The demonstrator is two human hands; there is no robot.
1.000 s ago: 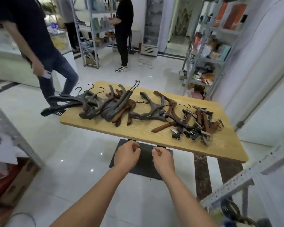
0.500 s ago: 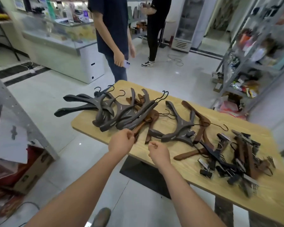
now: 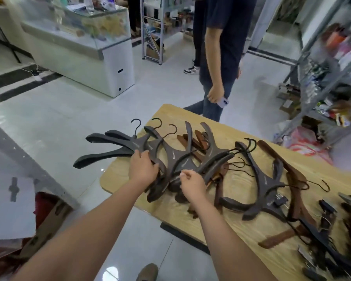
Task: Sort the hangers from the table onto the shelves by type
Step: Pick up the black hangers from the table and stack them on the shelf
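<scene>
A heap of wide dark hangers (image 3: 176, 157) with black hooks lies on the left end of the wooden table (image 3: 241, 226); some arms stick out past the table's edge. Brown wooden hangers (image 3: 292, 175) and clip hangers (image 3: 328, 207) lie further right. My left hand (image 3: 143, 167) is on the leftmost dark hangers, its fingers curled over a hanger's neck. My right hand (image 3: 192, 183) sits just to the right, fingers curled at the end of a dark hanger's arm; what they enclose is hidden beneath the hand.
A person (image 3: 221, 47) holding a phone stands at the table's far side. A glass counter (image 3: 93, 43) is at the back left. Metal shelving (image 3: 322, 57) with goods stands at the right. A grey shelf post (image 3: 28, 169) and a cardboard box (image 3: 49, 220) are at my left.
I have moved closer to the table. Both hands went from closed fists in front of the table's edge forward onto the pile of dark hangers. The person walked round to the far side.
</scene>
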